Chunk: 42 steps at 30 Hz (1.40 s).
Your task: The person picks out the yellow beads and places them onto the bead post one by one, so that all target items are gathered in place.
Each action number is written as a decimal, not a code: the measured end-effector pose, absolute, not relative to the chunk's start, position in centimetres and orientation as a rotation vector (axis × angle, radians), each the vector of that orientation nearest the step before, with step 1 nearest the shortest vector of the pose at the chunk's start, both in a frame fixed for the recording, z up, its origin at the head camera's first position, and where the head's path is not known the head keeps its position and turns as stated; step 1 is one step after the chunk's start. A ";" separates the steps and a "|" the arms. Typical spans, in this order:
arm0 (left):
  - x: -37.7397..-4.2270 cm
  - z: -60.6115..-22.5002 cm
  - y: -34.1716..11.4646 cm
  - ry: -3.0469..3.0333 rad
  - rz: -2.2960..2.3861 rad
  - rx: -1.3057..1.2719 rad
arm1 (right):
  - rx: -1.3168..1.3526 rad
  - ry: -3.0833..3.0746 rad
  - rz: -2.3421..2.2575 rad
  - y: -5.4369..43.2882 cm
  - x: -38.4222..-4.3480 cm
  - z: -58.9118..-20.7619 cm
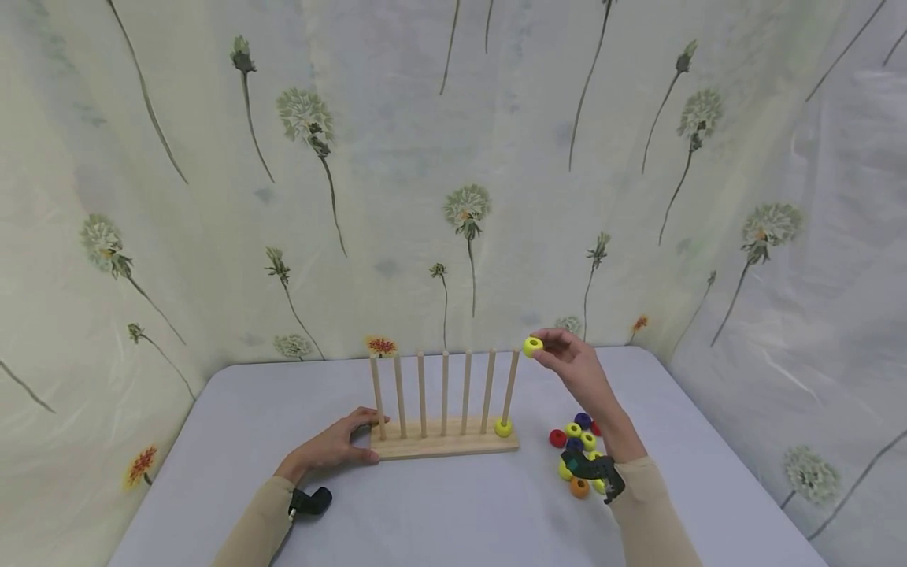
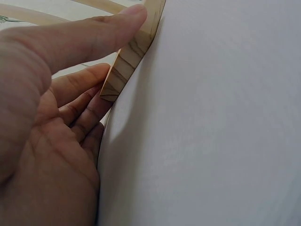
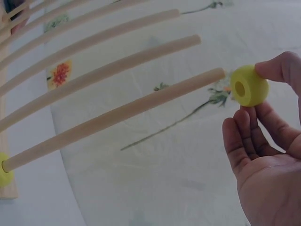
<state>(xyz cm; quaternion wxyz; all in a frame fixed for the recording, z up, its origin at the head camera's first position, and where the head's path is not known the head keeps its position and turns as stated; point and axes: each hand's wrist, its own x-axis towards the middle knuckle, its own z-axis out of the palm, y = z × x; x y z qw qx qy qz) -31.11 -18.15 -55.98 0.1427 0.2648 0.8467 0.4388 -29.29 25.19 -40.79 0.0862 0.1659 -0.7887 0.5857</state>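
Wooden stand (image 1: 442, 446): one, pale, on the white table (image 1: 425, 520); flat base with seven pegs (image 1: 445, 394) in a row.
Left hand (image 1: 331, 444): grips the left end of the stand, thumb on the near side, other fingers at the far side.
Right hand (image 1: 577, 370): pinches a yellow bead (image 3: 256, 89) between thumb and fingertips, remaining fingers bent below it.
Position of yellow bead: in the air, just beside the top of the rightmost peg (image 3: 117, 117), a slight gap between; hole turned toward the peg.
Threaded bead (image 1: 503, 429): one, yellow, at the foot of the rightmost peg.
Loose beads (image 1: 573, 431): a cluster on the table, right of the stand; red, blue, yellow and orange; partly hidden by the right wrist, exact count cannot be told.
Wrist gear (image 1: 310, 502): black, one piece per wrist.
Sleeves (image 1: 648, 504): beige, both arms.
Backdrop (image 1: 390, 157): pale cloth printed with dandelions and a few orange flowers.
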 end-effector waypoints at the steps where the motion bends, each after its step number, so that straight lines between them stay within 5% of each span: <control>1: -31.1 -56.0 -18.2 2.442 1.267 0.762 | 0.488 -2.347 1.749 25.1 -29.3 -40.8; 42: -30.9 -55.8 -18.2 2.400 1.301 0.707 | 0.544 -2.349 1.796 23.3 -30.1 -41.0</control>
